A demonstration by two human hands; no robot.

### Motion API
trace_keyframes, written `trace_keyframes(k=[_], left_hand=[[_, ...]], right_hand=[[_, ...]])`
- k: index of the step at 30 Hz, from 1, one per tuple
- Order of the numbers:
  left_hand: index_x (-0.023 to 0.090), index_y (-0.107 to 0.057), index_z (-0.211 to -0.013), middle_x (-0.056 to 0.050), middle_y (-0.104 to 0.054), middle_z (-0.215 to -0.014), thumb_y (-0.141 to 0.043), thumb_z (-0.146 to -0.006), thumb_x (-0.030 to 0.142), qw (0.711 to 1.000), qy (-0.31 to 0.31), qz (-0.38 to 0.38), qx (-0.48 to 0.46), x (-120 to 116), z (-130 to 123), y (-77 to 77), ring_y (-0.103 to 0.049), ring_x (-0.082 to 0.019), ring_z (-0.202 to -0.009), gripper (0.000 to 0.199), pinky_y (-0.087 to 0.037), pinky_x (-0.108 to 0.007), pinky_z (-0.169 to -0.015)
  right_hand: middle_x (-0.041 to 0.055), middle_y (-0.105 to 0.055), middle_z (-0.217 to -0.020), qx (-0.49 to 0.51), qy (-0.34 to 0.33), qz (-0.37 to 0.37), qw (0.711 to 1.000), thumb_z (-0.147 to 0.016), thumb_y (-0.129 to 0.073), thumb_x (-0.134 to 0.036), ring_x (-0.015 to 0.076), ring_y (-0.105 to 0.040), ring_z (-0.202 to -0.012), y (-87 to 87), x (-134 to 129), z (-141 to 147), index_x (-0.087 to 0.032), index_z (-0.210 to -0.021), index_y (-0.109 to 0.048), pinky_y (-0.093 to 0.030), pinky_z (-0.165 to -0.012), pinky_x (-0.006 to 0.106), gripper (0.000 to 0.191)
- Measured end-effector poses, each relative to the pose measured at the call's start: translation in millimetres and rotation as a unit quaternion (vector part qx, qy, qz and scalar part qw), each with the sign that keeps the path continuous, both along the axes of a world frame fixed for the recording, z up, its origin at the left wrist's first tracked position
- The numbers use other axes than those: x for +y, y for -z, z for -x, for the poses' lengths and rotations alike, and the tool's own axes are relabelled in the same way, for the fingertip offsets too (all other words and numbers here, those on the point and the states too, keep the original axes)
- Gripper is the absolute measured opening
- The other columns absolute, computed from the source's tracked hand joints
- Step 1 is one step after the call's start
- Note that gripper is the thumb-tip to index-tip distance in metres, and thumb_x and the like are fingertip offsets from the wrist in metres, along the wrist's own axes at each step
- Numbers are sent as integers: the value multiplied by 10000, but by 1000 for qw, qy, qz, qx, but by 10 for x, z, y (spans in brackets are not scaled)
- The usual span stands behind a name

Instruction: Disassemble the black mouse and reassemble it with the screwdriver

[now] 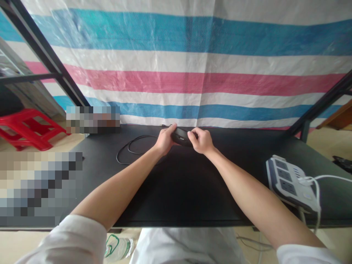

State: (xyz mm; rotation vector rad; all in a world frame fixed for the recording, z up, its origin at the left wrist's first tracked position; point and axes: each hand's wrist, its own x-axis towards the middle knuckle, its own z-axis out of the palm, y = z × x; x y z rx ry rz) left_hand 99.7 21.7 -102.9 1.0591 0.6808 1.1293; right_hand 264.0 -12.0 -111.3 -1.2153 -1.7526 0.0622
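Observation:
A black computer mouse [180, 135] is held between my two hands over the far middle of the black table [178, 194]. My left hand [165, 140] is closed on its left end, thumb up along the side. Around its right end my right hand [202, 140] is closed, with the thumb bent over the top. A light spot shows on the mouse's near side. A thin black cable [118, 156] lies looped on the table left of my left hand; where it joins the mouse is hidden.
A white power strip [288, 178] with plugged-in white cords lies on the table's right. Black metal posts [74, 90] flank a striped plastic sheet [192, 80] at the back. A red stool [30, 128] stands left; a clear plastic bottle [121, 247] is below the front edge. Two left areas are blurred.

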Motion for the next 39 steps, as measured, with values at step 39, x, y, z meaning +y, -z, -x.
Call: trace_keyframes(k=[39], left_hand=[[177,-596,-960,-26,-642,-890,-567,-748,479,968,-47,-213,122,-83,3,208,-577,-208,-885,370,-441,-325,-815]], right_hand=[[45,-689,-798,358,-177,147,905,-834,-484,-649,215,-644,-901,116,64,344,-186,-762,-640,-518,-824,323,494]])
